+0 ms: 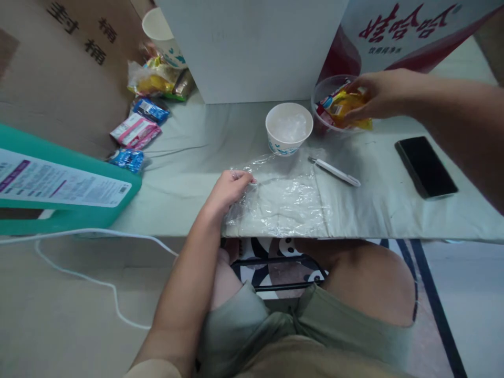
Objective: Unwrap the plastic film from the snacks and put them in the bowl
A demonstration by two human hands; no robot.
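My left hand (233,187) is closed in a pinch at the left edge of a clear plastic sheet (289,202), which lies crinkled along the front of the cloth-covered table. At the upper right, my right hand (384,94) reaches over a clear plastic bowl (315,107), thumb and fingers around a yellow snack packet (346,109). Red and blue wrappers show beside that packet inside the bowl. A paper cup (287,147) stands left of the bowl, with crumpled clear plastic in it. Just right of the sheet lies a white pen-like cutter (334,171).
A black phone (426,167) lies at the right. White and red boxes (255,52) stand behind. Leftward are small snack packets (137,130), another paper cup (161,34), a cardboard box (51,79) and a green container (114,210). A white cable (116,294) hangs below.
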